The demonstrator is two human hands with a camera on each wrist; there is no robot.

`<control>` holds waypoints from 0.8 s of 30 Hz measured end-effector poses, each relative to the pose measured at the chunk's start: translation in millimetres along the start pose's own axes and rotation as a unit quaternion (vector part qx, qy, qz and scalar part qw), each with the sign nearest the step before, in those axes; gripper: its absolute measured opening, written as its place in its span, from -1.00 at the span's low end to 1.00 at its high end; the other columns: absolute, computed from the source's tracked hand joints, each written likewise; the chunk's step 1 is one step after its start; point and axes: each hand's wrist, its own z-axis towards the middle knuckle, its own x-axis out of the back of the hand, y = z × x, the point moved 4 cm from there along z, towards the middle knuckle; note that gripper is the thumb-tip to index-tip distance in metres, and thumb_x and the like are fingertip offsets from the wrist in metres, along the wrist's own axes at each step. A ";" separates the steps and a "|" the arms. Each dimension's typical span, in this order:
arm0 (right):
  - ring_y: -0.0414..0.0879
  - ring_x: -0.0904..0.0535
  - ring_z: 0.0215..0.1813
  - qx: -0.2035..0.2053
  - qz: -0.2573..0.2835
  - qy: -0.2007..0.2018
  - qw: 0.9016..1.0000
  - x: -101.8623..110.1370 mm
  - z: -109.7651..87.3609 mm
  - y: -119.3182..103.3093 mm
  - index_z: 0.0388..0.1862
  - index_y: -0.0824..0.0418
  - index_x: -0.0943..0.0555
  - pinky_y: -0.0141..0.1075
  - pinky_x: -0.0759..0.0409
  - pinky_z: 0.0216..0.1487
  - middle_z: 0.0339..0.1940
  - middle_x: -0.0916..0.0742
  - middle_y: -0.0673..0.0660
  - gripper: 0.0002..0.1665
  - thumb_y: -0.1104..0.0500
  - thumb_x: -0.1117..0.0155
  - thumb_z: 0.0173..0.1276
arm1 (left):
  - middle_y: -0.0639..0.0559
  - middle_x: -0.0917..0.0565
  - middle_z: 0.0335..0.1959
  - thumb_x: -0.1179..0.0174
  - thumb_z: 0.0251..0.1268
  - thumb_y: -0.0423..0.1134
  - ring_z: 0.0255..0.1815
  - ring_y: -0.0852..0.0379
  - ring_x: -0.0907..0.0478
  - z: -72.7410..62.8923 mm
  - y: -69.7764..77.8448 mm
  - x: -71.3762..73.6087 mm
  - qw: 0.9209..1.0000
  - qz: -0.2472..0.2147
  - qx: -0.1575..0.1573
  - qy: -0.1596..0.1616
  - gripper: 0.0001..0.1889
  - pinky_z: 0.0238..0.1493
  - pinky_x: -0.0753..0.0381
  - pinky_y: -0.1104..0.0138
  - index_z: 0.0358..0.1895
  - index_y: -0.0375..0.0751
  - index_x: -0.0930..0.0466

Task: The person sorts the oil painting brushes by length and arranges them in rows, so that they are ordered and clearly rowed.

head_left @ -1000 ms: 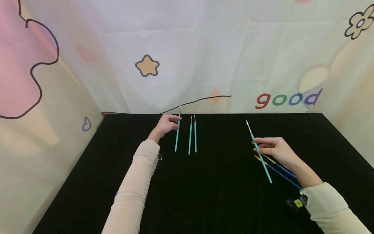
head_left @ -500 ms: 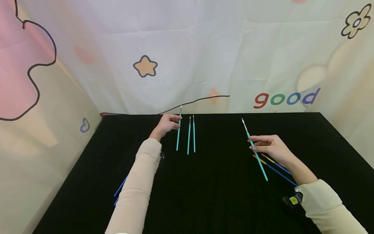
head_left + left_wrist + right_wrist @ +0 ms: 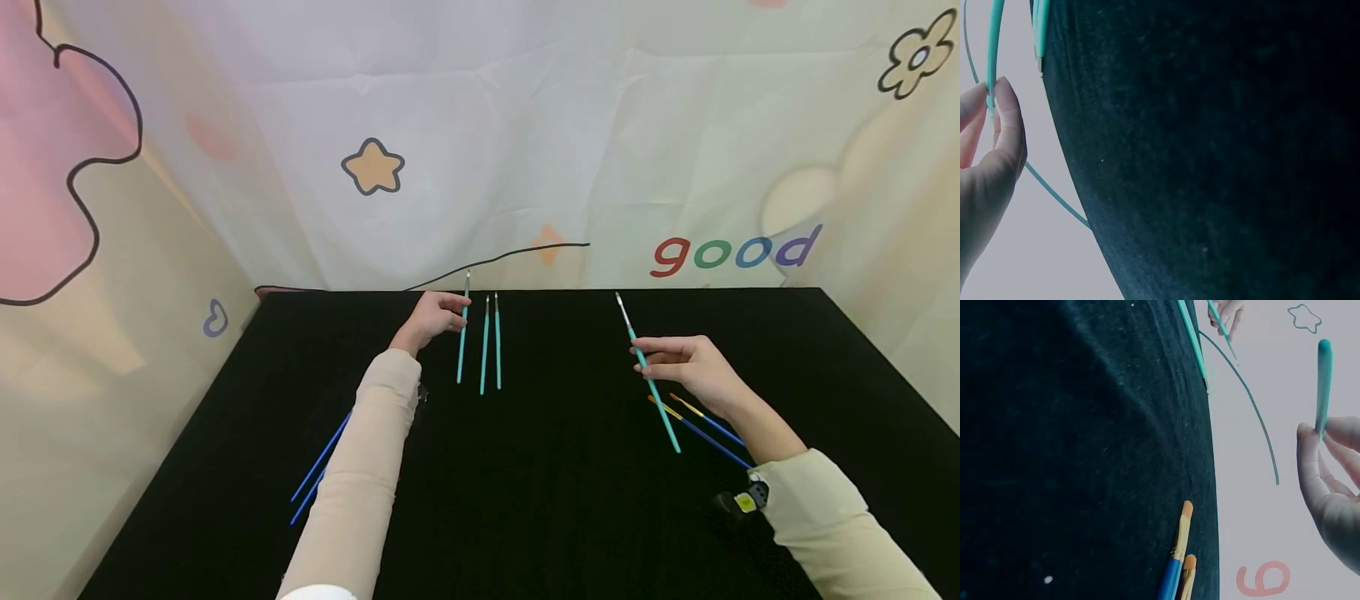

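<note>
Two blue brushes (image 3: 321, 457) lie slantwise on the left side of a black table (image 3: 562, 500), their far ends hidden from us behind the left sleeve (image 3: 352, 500); dark tabletop runs from them out to the slanting left edge. Near the far edge, the left hand (image 3: 432, 319) pinches one turquoise brush (image 3: 462, 346) narrowly between thumb and fingers. We see its tip rise past the edge line against a printed cloth (image 3: 480, 100), below an orange star (image 3: 372, 167); whether its lower end touches the table we cannot tell. Just to the right, two more turquoise brushes (image 3: 484, 350) lie close together with a slim gap between them, tips almost at that far edge. A broad stretch of black tabletop, with room to move, separates this pair from the right hand (image 3: 686, 362), which holds a fourth turquoise brush (image 3: 663, 414) in an equally tight pinch, tilted, tip to the upper left. Behind that brush and the right forearm, two blue brushes with orange tips (image 3: 712, 442) lie aslant, their handles passing partly out of our sight. We count eight brushes, four turquoise and four blue. The word "good" (image 3: 735, 254) is printed on the cloth behind.
</note>
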 end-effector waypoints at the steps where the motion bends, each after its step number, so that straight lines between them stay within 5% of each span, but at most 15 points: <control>1: -0.22 -0.63 -0.19 0.000 0.000 0.001 1.000 0.0 1.0 -0.5 0.15 0.54 -0.36 -0.41 -0.54 -0.13 -0.23 -0.70 -0.08 -0.47 0.30 -0.19 0.26 | -0.24 -0.45 -0.06 -0.10 0.12 -0.59 -0.13 -0.05 -0.51 2.0 -2.4 -0.4 1.000 -0.002 0.003 -0.003 -0.60 -0.11 -0.55 0.24 0.08 -0.37 -0.49; 8: -0.19 -0.63 -0.18 0.019 0.005 0.003 1.000 0.6 11.0 -4.3 0.14 0.54 -0.38 -0.43 -0.54 -0.14 -0.22 -0.69 -0.11 -0.48 0.31 -0.20 0.25 | -0.25 -0.43 -0.04 -0.06 0.14 -0.61 -0.15 -0.05 -0.51 -3.3 3.4 -6.1 0.998 0.021 0.049 -0.015 -0.59 -0.06 -0.53 0.21 0.12 -0.43 -0.44; 15: -0.18 -0.64 -0.20 0.041 0.027 0.007 0.999 3.0 16.8 -9.8 0.05 0.31 -0.54 -0.43 -0.55 -0.15 -0.23 -0.70 -0.10 -0.62 0.36 -0.21 0.22 | -0.27 -0.40 -0.10 0.00 0.15 -0.65 -0.19 -0.02 -0.48 -17.3 23.8 -9.4 0.996 -0.035 0.078 -0.022 -0.56 -0.01 -0.50 0.19 0.16 -0.50 -0.36; 24: -0.19 -0.64 -0.20 0.034 0.018 0.004 0.999 -2.7 27.6 -13.9 0.12 0.55 -0.39 -0.44 -0.53 -0.12 -0.23 -0.70 -0.08 -0.52 0.37 -0.18 0.23 | -0.17 -0.42 -0.19 -0.06 0.13 -0.63 -0.28 0.05 -0.46 -0.4 1.9 -13.5 0.997 -0.014 0.075 -0.010 -0.59 -0.09 -0.54 0.22 0.10 -0.46 -0.44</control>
